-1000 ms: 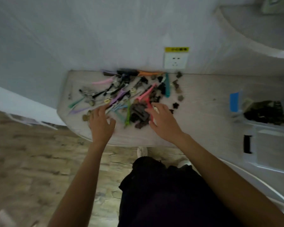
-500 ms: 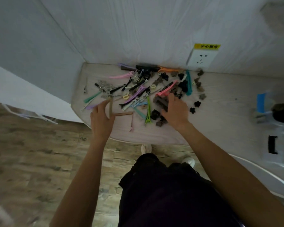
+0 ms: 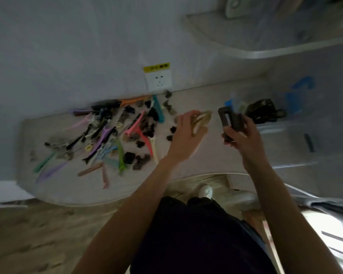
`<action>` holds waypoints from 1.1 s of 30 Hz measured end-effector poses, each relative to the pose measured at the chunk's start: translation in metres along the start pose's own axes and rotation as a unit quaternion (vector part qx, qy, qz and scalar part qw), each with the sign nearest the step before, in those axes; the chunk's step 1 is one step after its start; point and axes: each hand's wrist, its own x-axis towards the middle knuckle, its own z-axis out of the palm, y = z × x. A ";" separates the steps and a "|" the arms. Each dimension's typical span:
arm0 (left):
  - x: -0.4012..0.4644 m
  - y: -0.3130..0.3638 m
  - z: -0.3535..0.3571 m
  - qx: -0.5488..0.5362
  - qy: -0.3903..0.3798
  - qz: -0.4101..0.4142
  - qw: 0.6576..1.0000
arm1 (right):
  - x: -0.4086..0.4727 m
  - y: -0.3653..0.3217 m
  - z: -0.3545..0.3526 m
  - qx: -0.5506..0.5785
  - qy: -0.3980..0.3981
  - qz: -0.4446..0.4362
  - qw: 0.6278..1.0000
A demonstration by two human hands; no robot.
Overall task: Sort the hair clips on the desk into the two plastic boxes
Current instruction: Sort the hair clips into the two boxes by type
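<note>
Left hand point(image 3: 188, 131) pinches tan clips point(image 3: 201, 121); right hand point(image 3: 244, 135) grips dark claw clip point(image 3: 229, 120), both above desk point(image 3: 206, 163) near boxes point(image 3: 297, 139) at right. Advice: release each over own box, low. Pile point(image 3: 115, 135) waits left.

Desk point(image 3: 202, 167): pale wood grain
Long clips point(image 3: 107, 135): pink, purple, green, teal, orange, black, mixed
Small claw clips point(image 3: 145, 127): dark brown
Clip in left hand point(image 3: 201, 120): tan
Clip in right hand point(image 3: 229, 120): dark brown
Socket point(image 3: 159, 81): white, yellow label above
Box point(image 3: 297, 123): clear, blue latches
</note>
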 end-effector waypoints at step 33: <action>0.011 -0.092 -0.165 0.267 0.196 -0.084 0.940 | 0.062 0.024 0.151 -0.472 -0.325 -0.327 0.752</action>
